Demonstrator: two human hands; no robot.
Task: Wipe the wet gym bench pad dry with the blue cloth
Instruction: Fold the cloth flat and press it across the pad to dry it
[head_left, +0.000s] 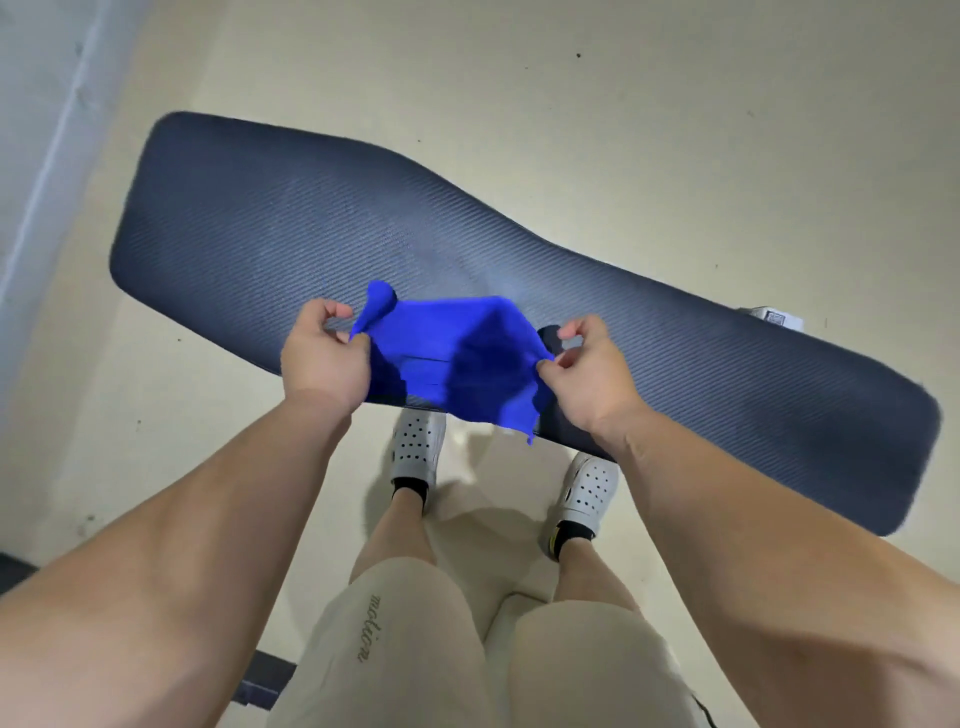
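While we are pinching the blue cloth (457, 358) taut between left hand (322, 358) and right hand (592, 371), it is hanging above the bench pad (249, 228). Wiping is seemingly all ahead; wetness is hard to judge here.

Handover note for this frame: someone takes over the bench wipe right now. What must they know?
Hands: left hand pinches the left edge of the blue cloth; right hand pinches its right edge.
Cloth is spread between them above the near edge of the bench pad, not pressed on it.
Done: cloth opened out; dryness of the pad cannot be told.
Left: lay the cloth flat and wipe along the pad.
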